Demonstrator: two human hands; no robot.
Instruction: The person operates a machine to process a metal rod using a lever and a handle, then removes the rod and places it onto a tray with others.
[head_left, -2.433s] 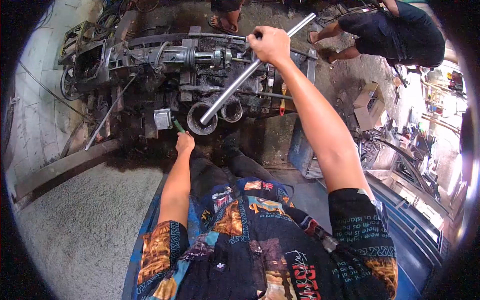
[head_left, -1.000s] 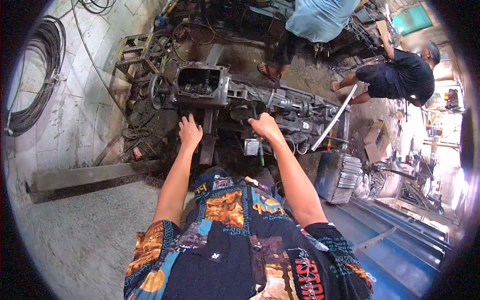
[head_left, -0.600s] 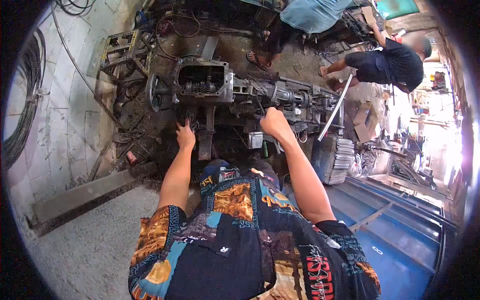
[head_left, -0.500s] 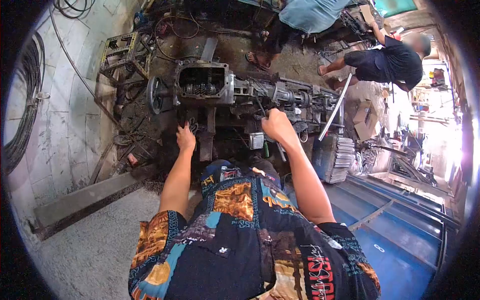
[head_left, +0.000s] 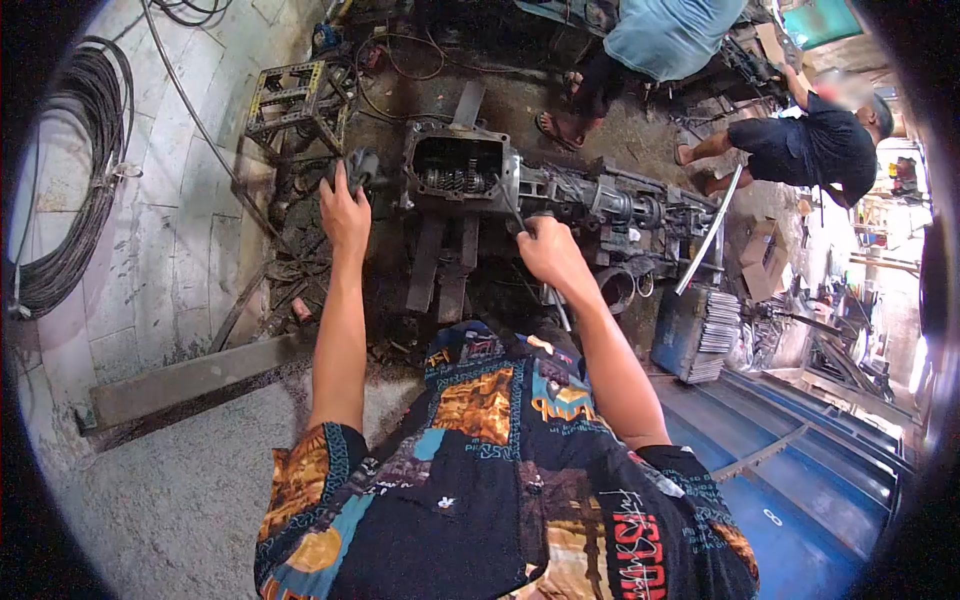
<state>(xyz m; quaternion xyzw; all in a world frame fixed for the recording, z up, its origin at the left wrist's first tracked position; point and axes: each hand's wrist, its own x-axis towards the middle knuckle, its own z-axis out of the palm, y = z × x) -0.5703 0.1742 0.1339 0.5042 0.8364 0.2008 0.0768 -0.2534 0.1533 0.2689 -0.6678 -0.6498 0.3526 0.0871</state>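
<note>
My left hand (head_left: 345,215) is at the dark handwheel (head_left: 364,166) on the left end of the machine, fingers curled at its rim. Part of the wheel is hidden behind the hand. My right hand (head_left: 548,248) is closed around a thin metal rod (head_left: 513,207), which slants up toward the right edge of the open gearbox (head_left: 425,192). Greasy gears (head_left: 460,180) show inside the housing. To the right of it stretches a long shaft assembly (head_left: 620,205), dark with oil.
A perforated metal stand (head_left: 285,105) is at the upper left. A finned motor (head_left: 700,335) sits at right, near a pale metal bar (head_left: 712,230) and a cardboard box (head_left: 765,260). Two people work beyond the machine: one in a blue top (head_left: 670,35), one in dark clothes (head_left: 815,145).
My left hand has moved up and left to the handwheel. My right hand has shifted left along the machine, bringing the rod to the gearbox edge. The whole view has shifted.
</note>
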